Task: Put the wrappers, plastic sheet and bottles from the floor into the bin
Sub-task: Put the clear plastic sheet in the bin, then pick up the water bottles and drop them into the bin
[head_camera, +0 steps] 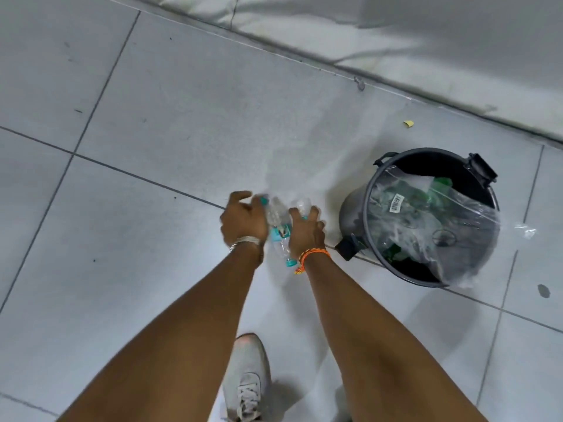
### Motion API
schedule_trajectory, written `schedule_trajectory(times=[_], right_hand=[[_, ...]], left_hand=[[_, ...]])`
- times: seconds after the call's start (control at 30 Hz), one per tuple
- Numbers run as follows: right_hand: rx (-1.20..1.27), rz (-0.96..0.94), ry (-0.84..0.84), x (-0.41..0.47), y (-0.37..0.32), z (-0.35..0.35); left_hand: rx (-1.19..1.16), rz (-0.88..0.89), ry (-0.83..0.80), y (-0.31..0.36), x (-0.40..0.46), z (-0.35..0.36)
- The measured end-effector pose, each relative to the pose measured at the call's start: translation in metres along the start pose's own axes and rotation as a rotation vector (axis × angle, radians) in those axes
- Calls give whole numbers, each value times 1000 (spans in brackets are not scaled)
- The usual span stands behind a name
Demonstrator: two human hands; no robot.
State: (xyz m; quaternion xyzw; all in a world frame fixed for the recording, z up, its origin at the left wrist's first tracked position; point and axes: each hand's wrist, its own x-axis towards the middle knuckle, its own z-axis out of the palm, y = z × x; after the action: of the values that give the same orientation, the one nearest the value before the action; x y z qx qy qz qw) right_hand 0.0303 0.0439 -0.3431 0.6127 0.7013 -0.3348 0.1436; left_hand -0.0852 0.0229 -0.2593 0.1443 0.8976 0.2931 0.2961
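Both arms reach down, left hand [243,220] and right hand [306,233] fingers curled around clear bottles [278,220].

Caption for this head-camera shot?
Both hands gather clear bottles off the floor beside a bin already holding plastic sheet.

barcode sticker [395,203] on plastic sheet [441,220], digits unreadable

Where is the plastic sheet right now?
In the head view, the plastic sheet is on the right, already stuffed in the grey bin. It covers the green wrappers, and its lower-right edge spills over the rim.
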Motion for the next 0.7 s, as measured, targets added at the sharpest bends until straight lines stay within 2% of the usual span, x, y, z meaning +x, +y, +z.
schedule_trajectory(times=[0.17, 0.2, 0.3, 0.37, 0.43, 0.5, 0.57, 0.63, 0.7], right_hand=[[3, -22, 81, -28, -7, -24], [30, -75, 147, -41, -16, -36], [259, -294, 508, -98, -40, -102], [446, -274, 700, -129, -28, -150], [404, -126, 831, -137, 4, -186], [290, 113, 790, -123, 46, -205], [184, 288, 605, -99, 82, -200], [89, 308, 389, -80, 102, -189], [31, 314, 278, -67, 107, -180]], left_hand=[[212, -189, -20, -63, 16, -38], [245, -211, -33, -70, 15, -43], [278, -229, -107, -82, 4, -54], [312, -228, -163, -87, -5, -58], [345, -243, -194, -89, -14, -63], [352, -271, -202, -90, -22, -68], [353, -292, -217, -90, -24, -68], [326, -286, -242, -87, -26, -65], [295, -269, -259, -80, -23, -60]])
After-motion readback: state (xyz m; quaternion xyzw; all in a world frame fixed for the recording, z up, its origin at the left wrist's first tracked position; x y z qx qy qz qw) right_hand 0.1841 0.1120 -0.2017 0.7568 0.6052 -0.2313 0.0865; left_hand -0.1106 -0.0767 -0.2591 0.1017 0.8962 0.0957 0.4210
